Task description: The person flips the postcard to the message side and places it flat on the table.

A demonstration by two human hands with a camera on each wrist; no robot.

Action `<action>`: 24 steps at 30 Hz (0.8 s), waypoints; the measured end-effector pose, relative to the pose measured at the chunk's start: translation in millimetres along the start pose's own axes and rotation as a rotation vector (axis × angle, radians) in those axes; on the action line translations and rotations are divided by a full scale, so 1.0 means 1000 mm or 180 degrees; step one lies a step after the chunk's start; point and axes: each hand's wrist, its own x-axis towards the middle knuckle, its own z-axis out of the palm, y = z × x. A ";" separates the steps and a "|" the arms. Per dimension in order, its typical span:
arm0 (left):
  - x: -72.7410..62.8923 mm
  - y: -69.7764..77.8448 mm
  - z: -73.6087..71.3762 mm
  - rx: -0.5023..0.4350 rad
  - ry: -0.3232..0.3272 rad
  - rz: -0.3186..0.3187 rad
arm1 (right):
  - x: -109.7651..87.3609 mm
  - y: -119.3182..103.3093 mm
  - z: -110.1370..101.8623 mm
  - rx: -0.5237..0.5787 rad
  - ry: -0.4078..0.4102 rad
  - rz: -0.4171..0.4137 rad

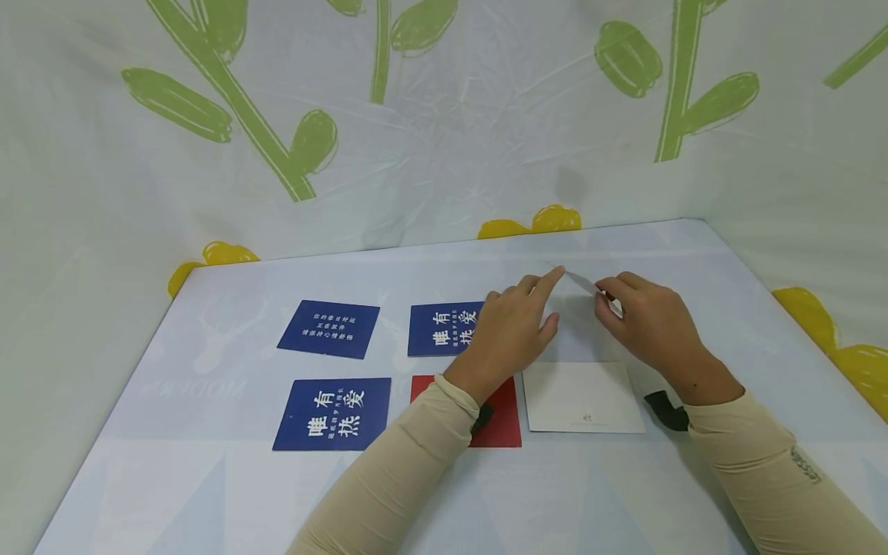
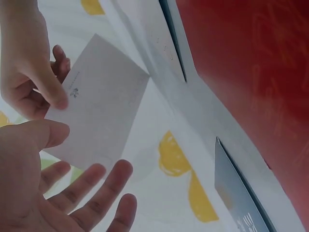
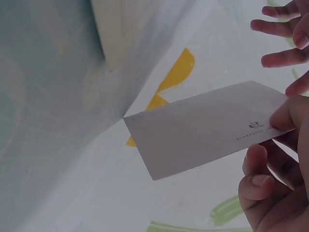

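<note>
My right hand pinches a white card by its edge between thumb and fingers, tilted above the far part of the table. A small printed emblem shows near the thumb. My left hand is beside it with fingers spread and loosely extended; in the left wrist view its fingers overlap the card's lower edge. Below the left hand lie a blue card with white characters, partly hidden, and a red card, partly covered by the forearm. Another white card lies flat below the right hand.
Two more blue cards with white lettering, an upper one and a lower one, lie on the left of the pale patterned table. Behind the table hangs a white sheet printed with green stems and yellow shapes.
</note>
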 end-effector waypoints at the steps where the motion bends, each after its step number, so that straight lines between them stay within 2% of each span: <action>1: 0.000 0.000 0.000 0.0009 0.0005 0.0003 | 0.000 0.001 0.000 0.0007 0.0027 -0.0004; 6: 0.000 -0.001 -0.001 0.0054 0.0008 -0.0042 | 0.001 0.003 -0.001 0.0054 0.0124 -0.0048; 13: 0.000 -0.001 -0.001 -0.0001 -0.0175 -0.0256 | 0.001 0.004 -0.001 0.0199 0.0243 -0.0099; 24: 0.001 -0.002 0.000 -0.0068 -0.0335 -0.0421 | 0.002 0.000 -0.002 0.0453 0.0274 -0.0091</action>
